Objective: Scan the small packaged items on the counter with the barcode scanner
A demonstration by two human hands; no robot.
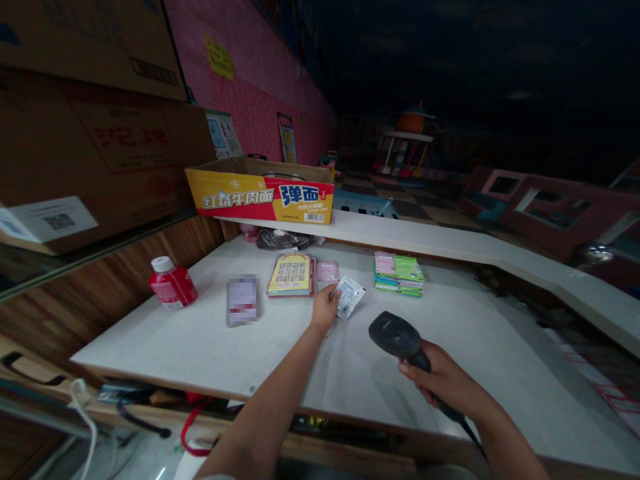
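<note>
Between the fingers of my left hand [326,309] is a small white packet [351,298] with printing on its face, raised over the white counter [200,353]. My right hand [445,377] is wrapped round the handle of a black barcode scanner [395,332], whose head points toward the packet. Just behind my left hand lies a pink packet [328,271]. Beside it is a stack of booklets with a yellow cover [291,274]. A pile of green and pink packets [399,274] sits farther right.
A red bottle with a white cap [173,283] and a blurred-out flat item [243,300] stand on the left. An open noodle carton [260,193] rests on the raised ledge [425,231]. Large cardboard boxes [100,153] are stacked at left. The scanner's cable hangs off the front edge.
</note>
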